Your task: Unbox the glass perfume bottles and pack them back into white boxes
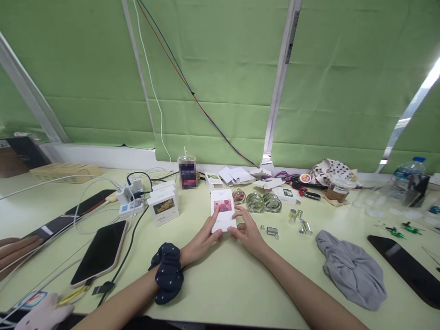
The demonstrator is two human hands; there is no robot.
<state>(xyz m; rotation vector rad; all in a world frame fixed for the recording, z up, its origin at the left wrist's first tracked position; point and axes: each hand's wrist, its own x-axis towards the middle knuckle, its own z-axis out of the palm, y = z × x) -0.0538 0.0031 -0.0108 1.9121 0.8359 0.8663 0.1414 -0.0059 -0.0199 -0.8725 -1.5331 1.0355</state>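
A white box with a pink flower picture (222, 206) is held between both hands at the middle of the table. My left hand (203, 237) grips its left side, thumb over the front. On the right edge and lower corner, my right hand (248, 231) closes its fingertips. Just behind the box stand round glass bottles, one with reddish contents (238, 197) and two with green contents (255, 202). White boxes with a yellow flower picture (163, 207) stand upright to the left.
Left are a phone (99, 253), a power strip (131, 207), cables and another person's hand (19, 254). Small metal parts (272, 231), a grey cloth (350, 270) and a black phone (404, 266) lie right. Behind are opened boxes (235, 175) and cups (339, 189).
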